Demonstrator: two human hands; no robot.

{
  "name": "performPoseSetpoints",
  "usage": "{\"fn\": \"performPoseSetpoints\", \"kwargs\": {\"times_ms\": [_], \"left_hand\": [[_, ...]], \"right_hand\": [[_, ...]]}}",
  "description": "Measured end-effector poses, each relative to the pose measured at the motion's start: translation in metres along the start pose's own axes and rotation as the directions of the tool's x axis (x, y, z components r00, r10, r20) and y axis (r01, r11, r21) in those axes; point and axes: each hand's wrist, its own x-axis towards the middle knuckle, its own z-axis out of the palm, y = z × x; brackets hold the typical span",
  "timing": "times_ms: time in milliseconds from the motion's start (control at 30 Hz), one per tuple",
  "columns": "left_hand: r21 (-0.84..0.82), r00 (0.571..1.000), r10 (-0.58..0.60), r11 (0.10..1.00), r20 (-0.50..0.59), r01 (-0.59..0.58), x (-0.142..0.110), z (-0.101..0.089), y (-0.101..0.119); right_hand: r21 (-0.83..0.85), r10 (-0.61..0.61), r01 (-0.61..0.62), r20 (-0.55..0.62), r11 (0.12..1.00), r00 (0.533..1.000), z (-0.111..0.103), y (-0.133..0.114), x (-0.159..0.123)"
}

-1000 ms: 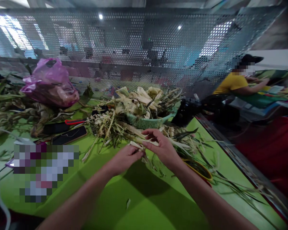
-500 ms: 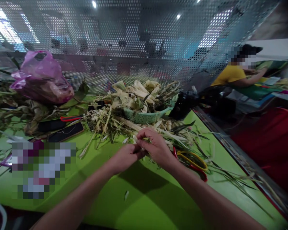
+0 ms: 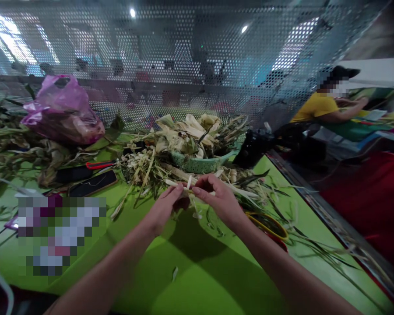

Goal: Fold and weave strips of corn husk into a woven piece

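Observation:
Close together over the green table (image 3: 190, 280), my left hand (image 3: 168, 203) and my right hand (image 3: 216, 197) pinch pale plant strips (image 3: 189, 181) that look like husk or stalk. One short piece sticks up between the fingertips, and another lies crosswise from hand to hand. Both hands have their fingers closed; the undersides of the grips are hidden. Just beyond them spreads a heap of dry stalks and leaves (image 3: 144, 170). Behind it, a light green basket (image 3: 197, 165) holds pale dried husks (image 3: 193, 131). Scissors (image 3: 271, 226) with yellow and red handles lie beside my right wrist.
At the left are a purple plastic bag (image 3: 65, 109), dried leaves (image 3: 6, 148), a dark phone (image 3: 93, 183) and a red-handled tool (image 3: 100, 165). A black object (image 3: 251, 148) stands behind the right side. A perforated metal screen (image 3: 170, 57) backs the table. A person in yellow (image 3: 321, 107) sits far right.
My hands came tightly together half a second ago and are now slightly apart, with the pale strips showing between them. The view shifted a little up and down.

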Motion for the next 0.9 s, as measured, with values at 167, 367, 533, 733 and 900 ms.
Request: {"fn": "performPoseSetpoints", "kwargs": {"times_ms": [167,367,533,733,900], "left_hand": [[-0.037,0.998,0.063,0.997,0.028,-0.062,-0.0006,0.0007,0.0027],[-0.128,0.999,0.054,0.99,0.003,-0.053,0.0029,-0.0012,0.0049],[-0.002,0.998,0.059,0.998,0.008,-0.059,0.0024,-0.0027,0.0079],[-0.074,0.999,0.045,0.996,0.018,-0.044,0.0031,-0.0031,0.0076],[-0.186,1.0,0.023,0.982,0.001,-0.022,0.0031,-0.0027,0.0074]], "right_hand": [[0.009,0.021,-0.022,0.087,1.0,0.996,0.0024,-0.001,-0.0011],[-0.078,-0.041,0.052,0.138,0.996,0.99,0.0035,-0.0005,-0.0017],[-0.114,-0.106,0.122,0.133,0.986,0.985,0.004,0.0003,-0.0021],[-0.264,-0.163,0.192,0.126,0.945,0.978,0.0033,0.0011,-0.0004],[-0.303,-0.218,0.225,0.056,0.926,0.974,0.001,0.0047,0.002]]}}
